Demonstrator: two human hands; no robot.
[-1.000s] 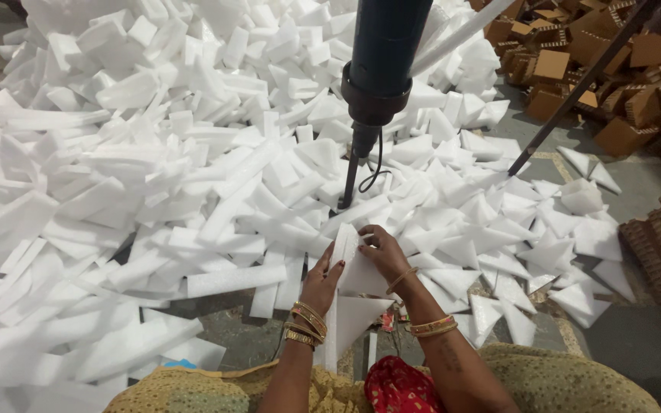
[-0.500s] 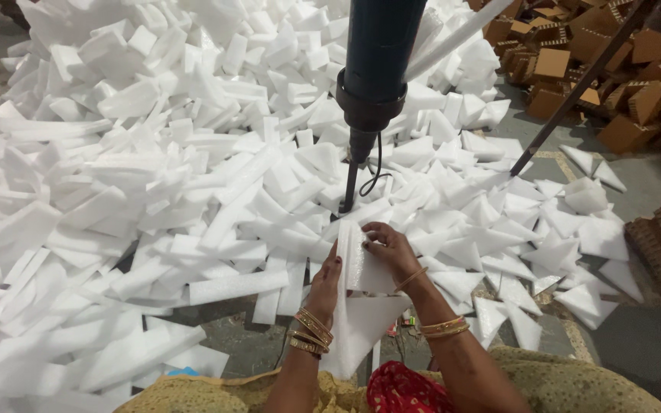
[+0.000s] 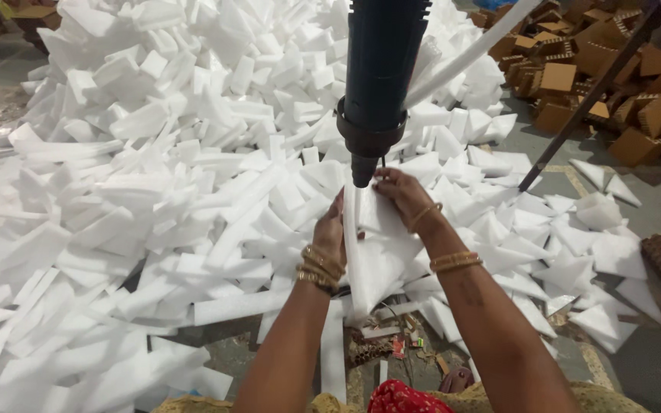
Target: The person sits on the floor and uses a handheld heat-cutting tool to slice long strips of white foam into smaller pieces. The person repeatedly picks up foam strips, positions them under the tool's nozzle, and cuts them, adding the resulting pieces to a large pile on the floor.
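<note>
A tall white foam piece [image 3: 372,264] stands upright in front of me, held between both hands. My left hand [image 3: 331,229] grips its left face; several gold bangles ring that wrist. Over the piece's top edge curls my right hand [image 3: 399,193], fingers pinched at the foam just under the nozzle. A dark blue heat tool [image 3: 380,76] hangs down from above, and its black tip [image 3: 362,178] touches or nearly touches the top of the foam piece.
A large heap of white foam strips and triangles [image 3: 193,168] covers the floor ahead and left. Brown cardboard blocks [image 3: 613,84] pile at the top right. A dark slanted rod [image 3: 583,103] and a white pole [image 3: 468,57] cross the right side. Small scraps lie near my knees.
Both hands have lifted the foam piece up to the tool's tip; the camera has come closer, and the tool now fills more of the view.
</note>
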